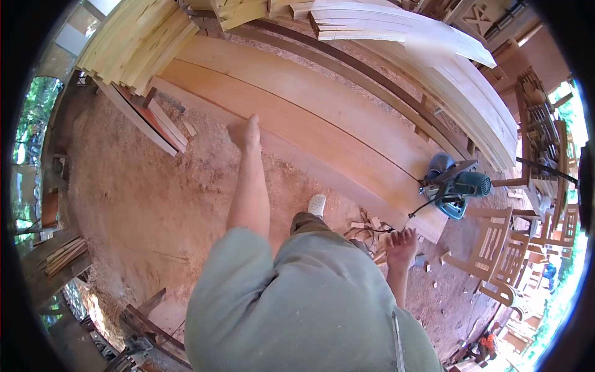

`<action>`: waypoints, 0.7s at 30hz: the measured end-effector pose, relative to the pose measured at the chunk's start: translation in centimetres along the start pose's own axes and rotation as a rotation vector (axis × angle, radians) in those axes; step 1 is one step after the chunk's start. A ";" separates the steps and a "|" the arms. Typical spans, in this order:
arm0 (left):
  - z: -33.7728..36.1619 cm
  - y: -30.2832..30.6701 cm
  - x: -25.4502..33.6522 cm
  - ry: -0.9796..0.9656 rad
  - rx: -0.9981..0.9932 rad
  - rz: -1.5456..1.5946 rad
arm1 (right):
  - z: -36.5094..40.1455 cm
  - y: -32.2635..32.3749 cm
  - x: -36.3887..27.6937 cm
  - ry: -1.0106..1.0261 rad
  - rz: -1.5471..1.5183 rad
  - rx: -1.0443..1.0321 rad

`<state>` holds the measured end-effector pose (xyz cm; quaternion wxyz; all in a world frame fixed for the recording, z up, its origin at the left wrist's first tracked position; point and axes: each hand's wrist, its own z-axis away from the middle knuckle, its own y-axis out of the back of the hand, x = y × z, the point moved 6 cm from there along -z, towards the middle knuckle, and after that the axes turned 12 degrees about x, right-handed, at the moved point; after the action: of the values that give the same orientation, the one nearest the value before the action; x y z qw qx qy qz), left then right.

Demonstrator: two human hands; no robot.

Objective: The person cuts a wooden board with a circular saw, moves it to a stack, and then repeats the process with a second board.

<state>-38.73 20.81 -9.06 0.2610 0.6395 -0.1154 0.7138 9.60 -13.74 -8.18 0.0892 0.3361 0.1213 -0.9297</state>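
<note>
My left hand (249, 133) is at the near edge of a long, wide wooden board (279, 118), its thumb up against the edge and its fingers partly hidden. Toward the board's right end rests a teal circular saw (455, 186) with a dark cord (414, 212). Close to that end, just below the saw, my right hand (401, 247) is raised with its fingers apart and slightly curled. The cord passes near its fingertips, and no object shows in its grasp. A dark seam runs lengthwise along the board's surface.
Stacked pale planks (133, 43) sit at the upper left, and curved boards (396, 28) lie along the far side. Wooden chair frames (489, 248) stand at right. Offcuts (369, 224) and sawdust litter the dirt floor (142, 204).
</note>
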 end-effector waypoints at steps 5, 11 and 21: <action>2.3 5.1 -2.6 0.040 0.024 0.177 | 2.8 1.1 2.1 0.173 0.057 -0.053; 1.8 15.2 -6.1 0.138 0.163 -0.219 | 1.8 7.7 5.3 0.137 0.126 -0.009; -5.1 30.3 -7.4 0.199 0.220 -0.265 | 10.7 5.4 12.5 0.057 0.040 -0.190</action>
<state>-58.47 -3.72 -11.91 0.2913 0.5999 0.0749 0.7414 -4.96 -22.95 -9.20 0.1356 0.3548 0.2046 -0.9021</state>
